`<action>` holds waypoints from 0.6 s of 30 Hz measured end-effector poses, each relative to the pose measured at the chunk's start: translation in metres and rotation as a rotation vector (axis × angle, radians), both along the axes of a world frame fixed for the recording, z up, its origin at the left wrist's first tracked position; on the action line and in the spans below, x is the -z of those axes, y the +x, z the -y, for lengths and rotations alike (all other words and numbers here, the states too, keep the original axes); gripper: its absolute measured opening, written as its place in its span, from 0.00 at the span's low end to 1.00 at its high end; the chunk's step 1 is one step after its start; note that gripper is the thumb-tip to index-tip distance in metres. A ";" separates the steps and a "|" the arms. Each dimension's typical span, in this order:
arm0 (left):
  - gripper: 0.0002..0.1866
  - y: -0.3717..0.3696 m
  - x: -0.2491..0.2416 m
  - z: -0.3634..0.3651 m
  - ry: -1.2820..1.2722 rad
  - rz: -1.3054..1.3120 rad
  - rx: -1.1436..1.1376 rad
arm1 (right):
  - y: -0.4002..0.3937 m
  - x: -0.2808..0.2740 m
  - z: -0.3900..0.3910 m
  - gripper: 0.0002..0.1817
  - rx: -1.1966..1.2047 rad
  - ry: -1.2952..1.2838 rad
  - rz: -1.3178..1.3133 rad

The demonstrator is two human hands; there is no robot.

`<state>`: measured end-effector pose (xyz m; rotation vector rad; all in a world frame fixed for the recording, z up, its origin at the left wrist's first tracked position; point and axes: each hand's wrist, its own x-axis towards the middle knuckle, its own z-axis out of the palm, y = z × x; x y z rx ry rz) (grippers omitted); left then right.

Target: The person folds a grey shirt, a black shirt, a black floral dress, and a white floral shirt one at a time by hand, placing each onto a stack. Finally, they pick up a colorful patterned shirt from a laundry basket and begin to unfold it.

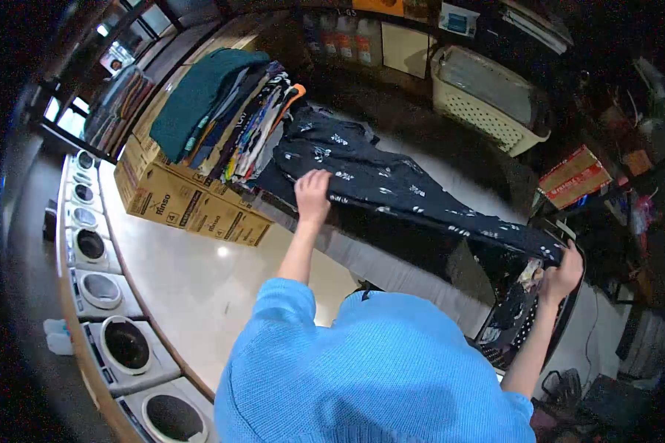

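Observation:
A black pair of trousers with a white flower print (pixel 391 181) stretches lengthwise over the grey table (pixel 369 255), wide at the left and narrow at the right. My left hand (pixel 312 193) grips its near edge toward the wide end, fingers curled over the cloth. At the narrow end, my right hand (pixel 563 273) is closed on the cloth, thumb and fingers around it. Beside the wide end stands a tall stack of folded clothes (pixel 247 122), with a dark green one (pixel 199 92) at its left. Below my right hand lies a heap of dark, patterned clothes (pixel 510 306).
Brown Rinso cartons (pixel 192 207) stand below the clothes stack. A cream perforated basket (pixel 488 122) sits at the back right, near a red-and-brown box (pixel 575 177). Several front-loading washing machines (pixel 125 345) line the left side. A cable (pixel 591 332) runs on the floor at right.

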<state>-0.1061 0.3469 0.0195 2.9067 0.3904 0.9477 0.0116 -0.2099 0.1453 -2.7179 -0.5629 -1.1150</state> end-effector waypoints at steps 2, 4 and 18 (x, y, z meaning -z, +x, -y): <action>0.16 0.000 -0.006 -0.032 0.032 0.059 -0.095 | -0.002 -0.024 0.008 0.21 -0.052 0.062 -0.022; 0.12 -0.004 -0.018 -0.068 -0.001 0.141 -0.166 | -0.009 -0.042 0.019 0.22 0.068 0.106 -0.108; 0.09 0.183 -0.190 -0.066 0.338 0.110 0.241 | -0.092 0.004 0.173 0.20 0.071 1.068 -0.986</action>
